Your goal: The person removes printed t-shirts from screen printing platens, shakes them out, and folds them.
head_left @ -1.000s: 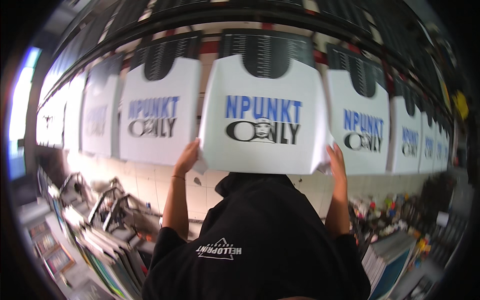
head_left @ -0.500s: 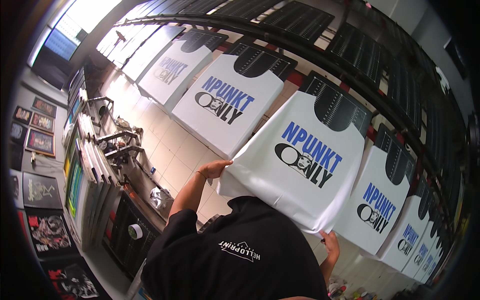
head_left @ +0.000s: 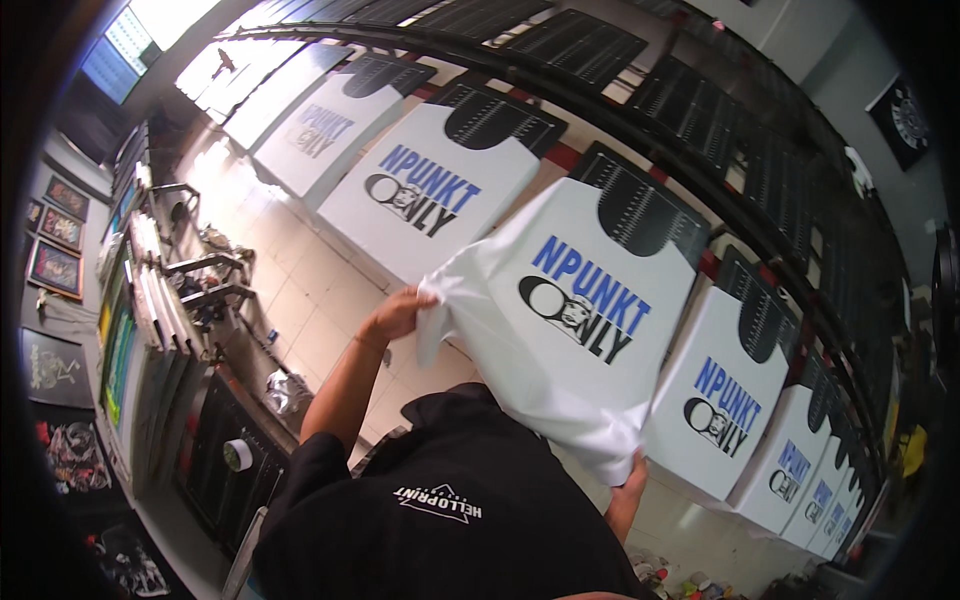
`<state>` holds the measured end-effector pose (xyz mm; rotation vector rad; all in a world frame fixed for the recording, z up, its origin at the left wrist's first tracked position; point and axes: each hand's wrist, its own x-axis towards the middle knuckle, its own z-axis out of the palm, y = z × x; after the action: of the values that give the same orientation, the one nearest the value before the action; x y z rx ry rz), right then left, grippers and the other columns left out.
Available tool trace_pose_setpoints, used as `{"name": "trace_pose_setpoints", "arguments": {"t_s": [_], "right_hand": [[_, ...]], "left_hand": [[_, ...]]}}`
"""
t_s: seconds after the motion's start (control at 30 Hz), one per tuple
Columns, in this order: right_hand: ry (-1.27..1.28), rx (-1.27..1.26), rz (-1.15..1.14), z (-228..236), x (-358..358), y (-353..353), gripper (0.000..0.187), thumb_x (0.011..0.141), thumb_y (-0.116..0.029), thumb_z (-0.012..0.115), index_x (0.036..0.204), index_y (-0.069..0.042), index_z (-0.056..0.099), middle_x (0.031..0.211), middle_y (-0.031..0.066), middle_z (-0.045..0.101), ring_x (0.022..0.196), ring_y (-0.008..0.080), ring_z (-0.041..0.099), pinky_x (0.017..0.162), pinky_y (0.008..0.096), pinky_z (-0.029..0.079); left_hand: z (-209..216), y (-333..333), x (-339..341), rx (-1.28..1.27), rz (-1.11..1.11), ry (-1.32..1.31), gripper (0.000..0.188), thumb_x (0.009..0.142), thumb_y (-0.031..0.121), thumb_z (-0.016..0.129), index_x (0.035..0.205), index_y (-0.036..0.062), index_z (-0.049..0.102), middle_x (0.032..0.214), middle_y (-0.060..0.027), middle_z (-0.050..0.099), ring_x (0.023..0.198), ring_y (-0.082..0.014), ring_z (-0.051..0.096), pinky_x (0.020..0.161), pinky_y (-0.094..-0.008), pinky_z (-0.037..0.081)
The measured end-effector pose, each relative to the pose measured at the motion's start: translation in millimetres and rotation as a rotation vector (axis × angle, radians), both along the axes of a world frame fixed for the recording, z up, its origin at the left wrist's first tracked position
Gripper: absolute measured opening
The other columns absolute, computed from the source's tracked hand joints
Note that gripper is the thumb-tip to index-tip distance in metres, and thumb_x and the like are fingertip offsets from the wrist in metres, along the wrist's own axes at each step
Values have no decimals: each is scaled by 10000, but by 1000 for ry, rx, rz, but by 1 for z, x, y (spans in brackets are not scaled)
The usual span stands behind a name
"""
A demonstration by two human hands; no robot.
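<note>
A white shirt panel (head_left: 600, 375) with a blue and black print lies over a black printing board (head_left: 650, 210), which shows through its neck cutout. My left hand (head_left: 400, 312) pinches its near left corner, where the cloth hangs in folds. My right hand (head_left: 628, 490) grips the near right corner, its fingers partly hidden by the cloth. Between my hands the near edge is lifted and creased, while the printed part lies mostly smooth. Similar printed panels (head_left: 415, 200) lie flat on the boards to either side.
More black boards (head_left: 575, 45) stand in a row behind a dark rail. At left are upright frames (head_left: 150, 300), a roll of tape (head_left: 237, 455) and crumpled foil (head_left: 288, 390) by a bench. Tiled floor (head_left: 310, 330) lies between. Small containers (head_left: 690, 580) sit at the bottom right.
The near edge of the panel has gone from fairly taut to bunched and folded at both corners. My left hand has risen slightly with its corner. The whole view has shifted a little.
</note>
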<state>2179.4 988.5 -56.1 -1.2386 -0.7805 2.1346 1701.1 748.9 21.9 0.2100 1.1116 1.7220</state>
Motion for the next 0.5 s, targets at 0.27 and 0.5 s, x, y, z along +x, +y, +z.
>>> {"name": "trace_pose_setpoints", "arguments": {"t_s": [0.27, 0.5], "right_hand": [[421, 578, -224, 204, -162, 205, 471, 944, -440, 429, 1102, -23, 581, 1034, 106, 622, 945, 263, 596, 846, 409, 477], [439, 789, -275, 392, -215, 187, 508, 940, -446, 407, 1178, -17, 542, 1160, 127, 571, 1052, 287, 548, 868, 451, 457]], "left_hand": [[163, 214, -82, 418, 156, 204, 283, 920, 309, 519, 967, 55, 636, 858, -59, 662, 738, -140, 643, 681, -267, 521], [296, 197, -169, 841, 91, 382, 313, 936, 294, 503, 1082, 30, 587, 977, -99, 640, 844, -171, 642, 738, -288, 542]]}}
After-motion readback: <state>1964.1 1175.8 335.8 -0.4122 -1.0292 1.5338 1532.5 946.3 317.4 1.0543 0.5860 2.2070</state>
